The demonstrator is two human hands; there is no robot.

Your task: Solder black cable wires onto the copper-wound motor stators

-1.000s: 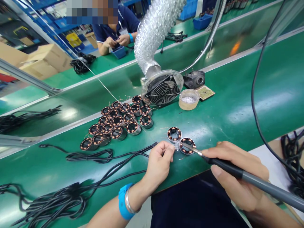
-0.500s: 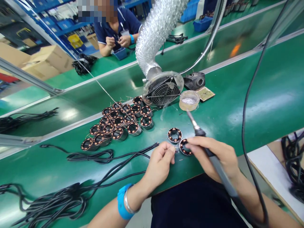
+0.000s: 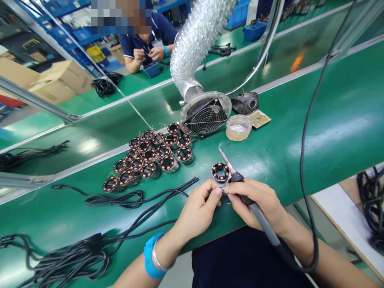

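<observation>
My left hand [image 3: 199, 208] is closed in a pinch on a thin wire, its fingertips just in front of a motor stator [image 3: 220, 172] with copper windings. A soldering iron [image 3: 252, 206] is gripped in my right hand [image 3: 261, 200], its bare metal tip pointing up and away, above the green bench. The right thumb and forefinger come close to the left fingertips, near the same wire. A second stator beside them is mostly hidden by my right hand. Black cables [image 3: 156, 204] lie on the bench and run up to my left hand.
Several stators [image 3: 150, 154] stand grouped at left. Behind are a fume extractor fan [image 3: 208, 116] on a foil duct [image 3: 192, 44], a tub of solder bits [image 3: 239, 128] and an iron stand [image 3: 246, 103]. The iron's cord [image 3: 304, 152] hangs at right. Across the bench sits a co-worker [image 3: 147, 48].
My right hand has moved left toward my left fingertips, covering the second stator. The soldering iron has shifted left with it, its tip away from the solder tub. My left hand keeps its pinch.
</observation>
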